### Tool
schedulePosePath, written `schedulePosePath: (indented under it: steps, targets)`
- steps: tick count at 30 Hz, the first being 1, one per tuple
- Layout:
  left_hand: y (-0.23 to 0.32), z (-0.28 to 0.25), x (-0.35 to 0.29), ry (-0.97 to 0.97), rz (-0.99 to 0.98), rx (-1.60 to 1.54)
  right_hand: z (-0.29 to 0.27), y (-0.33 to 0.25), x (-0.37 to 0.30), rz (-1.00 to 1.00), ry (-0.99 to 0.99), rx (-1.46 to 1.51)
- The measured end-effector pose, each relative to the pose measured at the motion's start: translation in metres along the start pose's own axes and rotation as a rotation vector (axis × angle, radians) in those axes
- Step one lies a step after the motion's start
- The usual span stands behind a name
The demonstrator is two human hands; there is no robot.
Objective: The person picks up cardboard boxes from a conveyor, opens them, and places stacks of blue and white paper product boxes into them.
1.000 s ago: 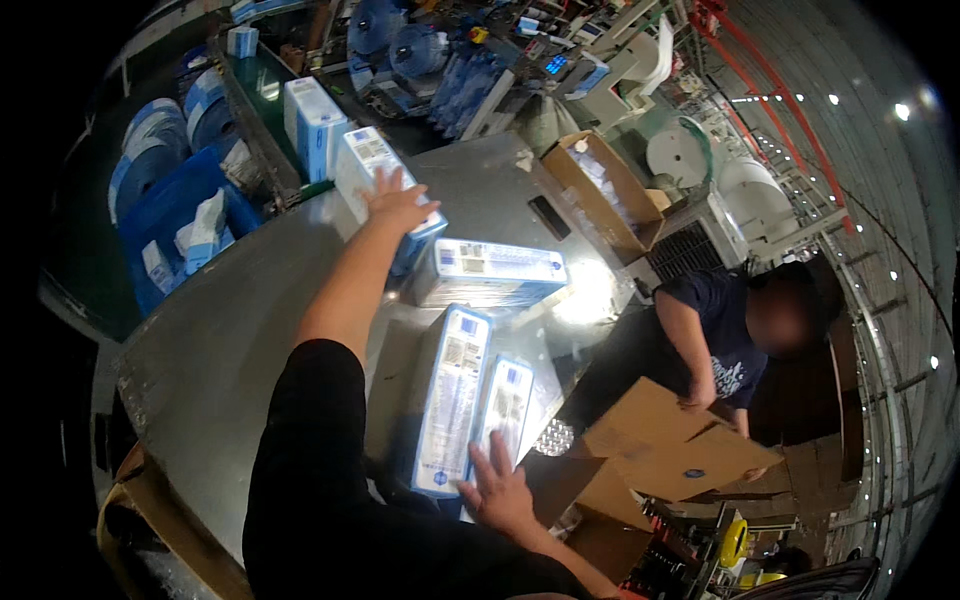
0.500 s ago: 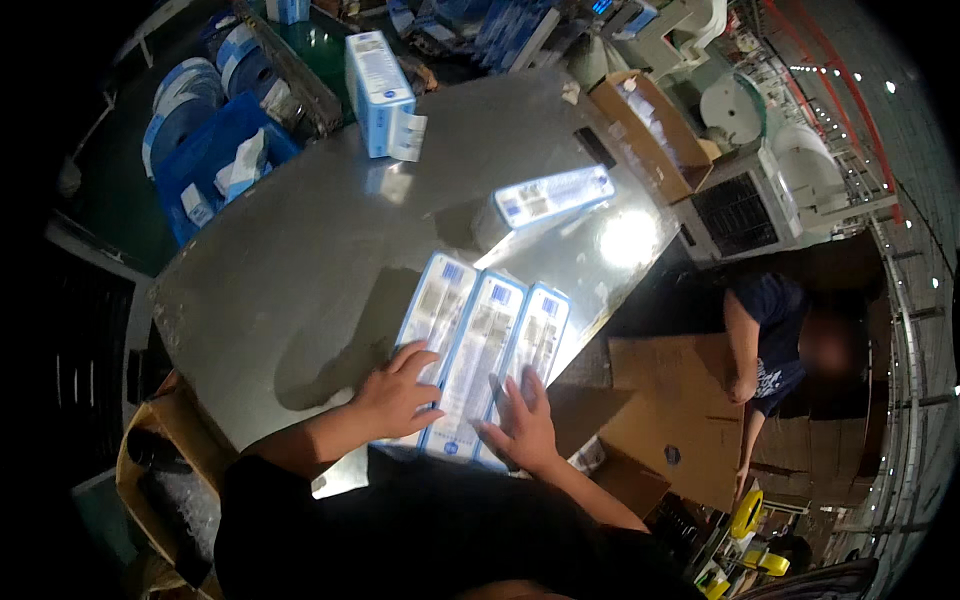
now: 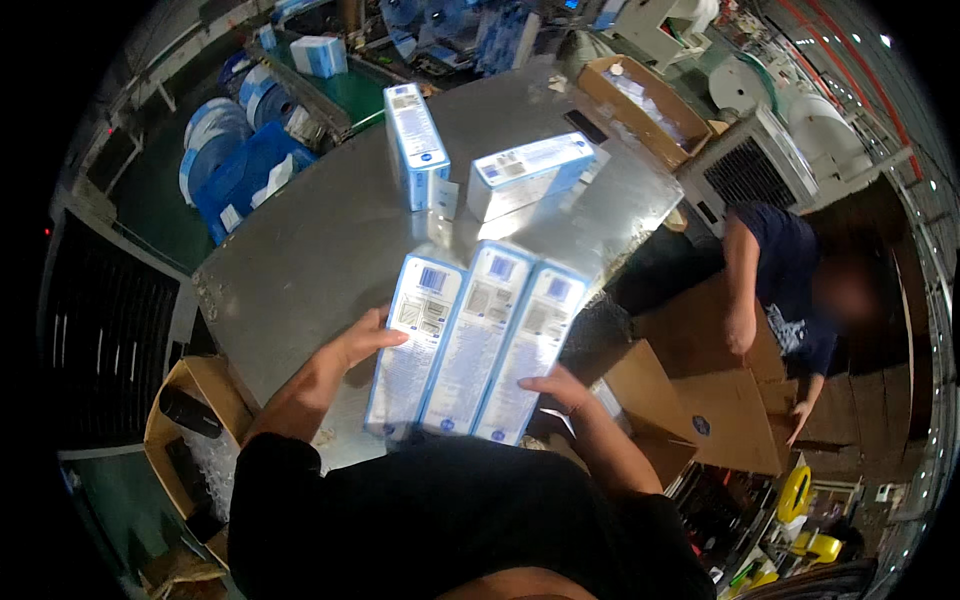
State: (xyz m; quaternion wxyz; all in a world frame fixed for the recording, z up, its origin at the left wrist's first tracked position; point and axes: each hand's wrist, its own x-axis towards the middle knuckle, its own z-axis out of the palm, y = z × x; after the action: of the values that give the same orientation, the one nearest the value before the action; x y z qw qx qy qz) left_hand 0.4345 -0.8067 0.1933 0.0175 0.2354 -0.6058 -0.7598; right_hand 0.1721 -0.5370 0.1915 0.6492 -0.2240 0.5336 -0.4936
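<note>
While hands (image 3: 362, 340) clasp cartons (image 3: 470, 345), metal table (image 3: 290, 280), reels (image 3: 215, 140) beyond

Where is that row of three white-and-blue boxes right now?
In the head view, the row of boxes is just below centre, between the left hand and the right hand, close in front of the person's black top.

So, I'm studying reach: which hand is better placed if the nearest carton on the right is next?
Likely the right hand: it holds the right side of three boxes, nearer that carton; the left hand holds their left side.
</note>
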Motion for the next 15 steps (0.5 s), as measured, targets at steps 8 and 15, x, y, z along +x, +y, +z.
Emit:
schedulePosePath:
  steps: [8, 15]
  targets:
    - [0.043, 0.204, 0.027, -0.223, 0.439, 0.055, -0.046, -0.096, -0.229, -0.391, 0.552, -0.814]
    - [-0.040, 0.318, -0.022, -0.501, 0.296, 0.482, -0.094, -0.054, -0.375, -0.267, 0.490, -0.858]
